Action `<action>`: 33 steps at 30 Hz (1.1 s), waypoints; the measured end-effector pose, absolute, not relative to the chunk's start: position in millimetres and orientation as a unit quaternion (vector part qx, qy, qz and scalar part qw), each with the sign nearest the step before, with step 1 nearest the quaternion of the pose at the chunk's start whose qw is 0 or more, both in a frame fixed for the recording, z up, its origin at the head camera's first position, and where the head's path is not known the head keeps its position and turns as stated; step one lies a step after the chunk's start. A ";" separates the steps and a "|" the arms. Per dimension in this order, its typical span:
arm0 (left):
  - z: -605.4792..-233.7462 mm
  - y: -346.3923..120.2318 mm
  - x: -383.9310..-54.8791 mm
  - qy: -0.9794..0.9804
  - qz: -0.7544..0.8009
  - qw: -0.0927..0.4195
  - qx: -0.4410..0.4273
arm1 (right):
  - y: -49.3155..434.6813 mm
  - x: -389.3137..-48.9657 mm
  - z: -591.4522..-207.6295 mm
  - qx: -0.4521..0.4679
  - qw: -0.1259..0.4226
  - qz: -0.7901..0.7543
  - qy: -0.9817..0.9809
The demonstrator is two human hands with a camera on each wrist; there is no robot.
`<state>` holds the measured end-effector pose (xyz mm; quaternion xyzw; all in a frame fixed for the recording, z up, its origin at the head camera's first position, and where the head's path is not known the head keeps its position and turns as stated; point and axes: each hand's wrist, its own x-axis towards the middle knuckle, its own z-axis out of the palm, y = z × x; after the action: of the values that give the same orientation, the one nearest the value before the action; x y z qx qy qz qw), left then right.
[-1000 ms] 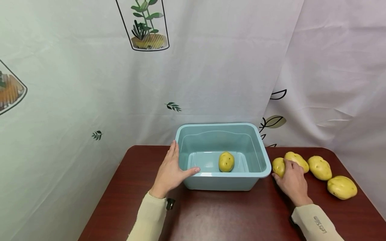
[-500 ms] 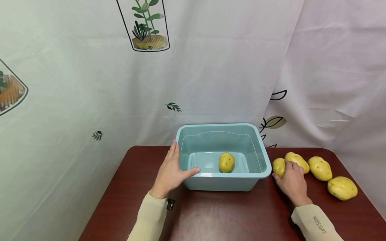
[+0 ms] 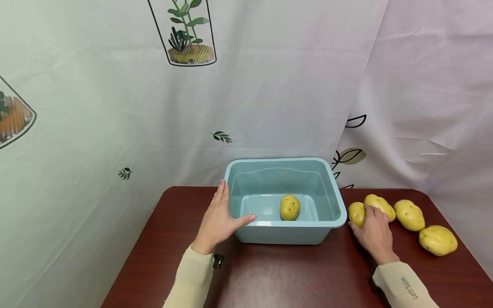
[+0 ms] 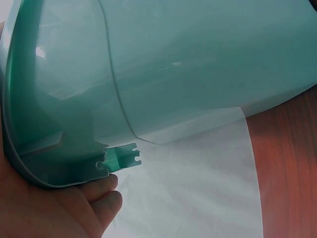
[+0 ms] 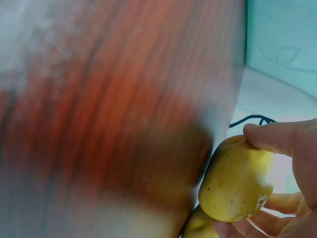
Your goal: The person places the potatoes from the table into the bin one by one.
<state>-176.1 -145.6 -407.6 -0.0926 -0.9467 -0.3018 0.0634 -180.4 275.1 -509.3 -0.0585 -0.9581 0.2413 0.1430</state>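
Observation:
In the head view, my left hand (image 3: 216, 219) rests against the near left corner of a light blue plastic basin (image 3: 285, 234). Its fingers lie straight along the left side, and the thumb reaches over the front rim. From the left wrist view, fingertips (image 4: 108, 199) show just below the basin's rim. One yellow potato (image 3: 289, 207) lies on the basin's floor. Right of the basin, my right hand (image 3: 374, 234) grips another potato (image 5: 235, 181) between thumb and fingers, low at the table. A potato (image 3: 380, 206) sits right behind that hand.
Two more potatoes, one farther back (image 3: 409, 215) and one nearer (image 3: 438, 240), lie toward the right edge of the dark red-brown table (image 3: 285, 273). A pale cloth (image 3: 285, 98) printed with plants hangs close behind the basin and table.

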 end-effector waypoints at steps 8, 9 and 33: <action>-408.5 -145.8 -176.1 -0.946 -0.301 0.069 -0.095 | 273.5 -179.0 -507.3 -0.053 0.161 0.248 -0.954; -408.4 -145.7 -176.1 -0.946 -0.301 0.070 -0.095 | 273.2 -178.7 -506.9 -0.053 0.164 0.249 -0.953; -409.0 -146.4 -177.7 -0.947 -0.298 0.069 -0.097 | 269.6 -172.0 -491.4 -0.049 0.174 0.266 -0.947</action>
<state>-177.7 -146.4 -409.0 -0.0971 -0.9471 -0.2980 0.0690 -172.0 269.6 -491.4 -0.0488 -0.9467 0.2664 0.1743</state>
